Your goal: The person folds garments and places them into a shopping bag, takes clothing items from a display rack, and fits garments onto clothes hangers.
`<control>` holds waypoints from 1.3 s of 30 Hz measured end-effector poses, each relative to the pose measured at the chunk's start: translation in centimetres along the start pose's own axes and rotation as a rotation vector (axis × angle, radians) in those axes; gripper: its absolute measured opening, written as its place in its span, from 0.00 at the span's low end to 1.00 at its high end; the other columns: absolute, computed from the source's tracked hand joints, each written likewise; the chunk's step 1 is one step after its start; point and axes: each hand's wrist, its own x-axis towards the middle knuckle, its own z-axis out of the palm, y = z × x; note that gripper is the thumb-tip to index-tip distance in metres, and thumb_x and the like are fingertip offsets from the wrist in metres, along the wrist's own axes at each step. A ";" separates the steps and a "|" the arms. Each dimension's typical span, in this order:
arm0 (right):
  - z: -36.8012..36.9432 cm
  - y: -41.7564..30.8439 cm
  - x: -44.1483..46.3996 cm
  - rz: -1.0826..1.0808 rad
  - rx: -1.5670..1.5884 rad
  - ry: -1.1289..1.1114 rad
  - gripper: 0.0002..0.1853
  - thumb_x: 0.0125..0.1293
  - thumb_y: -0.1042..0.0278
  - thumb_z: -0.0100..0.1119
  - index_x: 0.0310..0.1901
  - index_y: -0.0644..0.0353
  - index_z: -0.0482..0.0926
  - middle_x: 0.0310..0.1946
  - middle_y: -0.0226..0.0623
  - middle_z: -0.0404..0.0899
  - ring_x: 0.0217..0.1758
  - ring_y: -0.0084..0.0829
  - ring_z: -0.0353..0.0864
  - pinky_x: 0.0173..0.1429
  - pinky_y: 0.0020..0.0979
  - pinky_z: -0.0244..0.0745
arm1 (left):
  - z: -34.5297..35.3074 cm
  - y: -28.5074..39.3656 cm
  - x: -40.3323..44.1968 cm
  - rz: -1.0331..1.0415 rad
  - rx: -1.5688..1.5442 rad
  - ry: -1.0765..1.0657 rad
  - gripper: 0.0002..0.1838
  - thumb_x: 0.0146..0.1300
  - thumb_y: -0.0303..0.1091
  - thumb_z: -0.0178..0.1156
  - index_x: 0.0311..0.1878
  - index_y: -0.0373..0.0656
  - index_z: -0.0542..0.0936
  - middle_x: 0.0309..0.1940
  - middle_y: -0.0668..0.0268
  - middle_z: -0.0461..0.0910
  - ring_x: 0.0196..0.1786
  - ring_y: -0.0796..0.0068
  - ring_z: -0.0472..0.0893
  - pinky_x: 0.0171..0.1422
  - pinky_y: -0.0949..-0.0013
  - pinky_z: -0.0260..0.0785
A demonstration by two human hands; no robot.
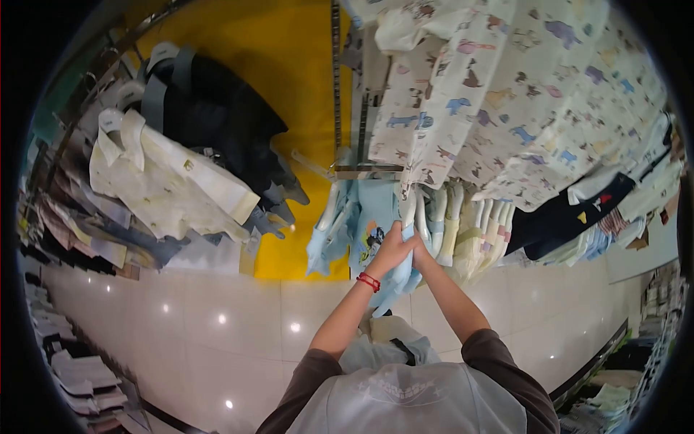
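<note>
A light blue children's garment (395, 283) hangs at the front of the low rack, in front of my body. My left hand (391, 249), with a red bracelet at the wrist, is closed on its upper part by a white hanger (409, 210). Right beside it my right hand (421, 253) is closed on the same garment's other side; its fingertips are partly hidden. Just left hangs another light blue garment (370, 231) with a dark cartoon print. Pale yellow and white clothes on hangers (481, 235) line the rack to the right.
Animal-print garments (499, 101) hang above my hands. A metal bracket (369, 172) juts from the yellow wall panel (303, 94). A pale collared shirt (155, 170) and dark clothes (217, 108) hang at left. Folded stacks (83, 372) stand at lower left, above the tiled floor (217, 333).
</note>
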 end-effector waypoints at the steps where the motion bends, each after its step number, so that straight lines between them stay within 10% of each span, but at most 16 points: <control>1: -0.5 0.7 0.4 0.001 0.008 0.002 0.29 0.70 0.52 0.38 0.68 0.57 0.52 0.62 0.39 0.63 0.64 0.32 0.63 0.66 0.32 0.59 | -0.2 -0.7 0.1 -0.017 0.008 0.001 0.19 0.58 0.37 0.58 0.47 0.34 0.67 0.39 0.59 0.74 0.43 0.71 0.75 0.49 0.70 0.66; 18: -2.0 7.5 -1.6 -0.219 -0.571 0.364 0.34 0.70 0.53 0.44 0.67 0.68 0.47 0.66 0.49 0.54 0.68 0.38 0.54 0.70 0.31 0.50 | -2.3 -10.8 1.2 -0.084 -0.095 0.275 0.18 0.69 0.42 0.48 0.51 0.37 0.64 0.43 0.59 0.71 0.45 0.69 0.71 0.50 0.69 0.64; 24: 2.9 6.0 -5.8 -0.390 -0.986 0.203 0.42 0.55 0.62 0.63 0.65 0.67 0.50 0.61 0.53 0.57 0.65 0.48 0.56 0.68 0.41 0.52 | -1.7 -14.6 0.0 -0.495 -0.426 -0.122 0.29 0.63 0.38 0.55 0.63 0.37 0.57 0.51 0.58 0.69 0.53 0.69 0.69 0.59 0.69 0.62; 31: 2.2 5.1 -6.4 -0.322 -1.098 0.245 0.26 0.48 0.78 0.54 0.53 0.68 0.64 0.50 0.56 0.65 0.55 0.58 0.64 0.58 0.47 0.63 | -0.2 -17.1 0.6 -0.296 -0.264 0.040 0.05 0.60 0.29 0.56 0.33 0.38 0.72 0.26 0.64 0.76 0.30 0.76 0.72 0.37 0.68 0.68; 35: 1.3 5.2 -7.2 -0.269 -1.113 0.274 0.23 0.46 0.80 0.51 0.49 0.68 0.68 0.46 0.56 0.68 0.51 0.57 0.67 0.56 0.44 0.65 | 0.0 -18.8 0.7 -0.150 -0.046 0.159 0.06 0.61 0.30 0.55 0.33 0.38 0.71 0.26 0.59 0.75 0.29 0.68 0.74 0.36 0.67 0.67; 39: 0.6 5.9 -7.2 -0.352 -1.143 0.369 0.19 0.47 0.81 0.49 0.45 0.67 0.71 0.40 0.55 0.71 0.47 0.58 0.69 0.52 0.45 0.67 | -2.5 -6.9 -1.3 0.115 0.305 0.333 0.09 0.56 0.28 0.60 0.37 0.37 0.70 0.33 0.55 0.75 0.37 0.57 0.74 0.42 0.64 0.65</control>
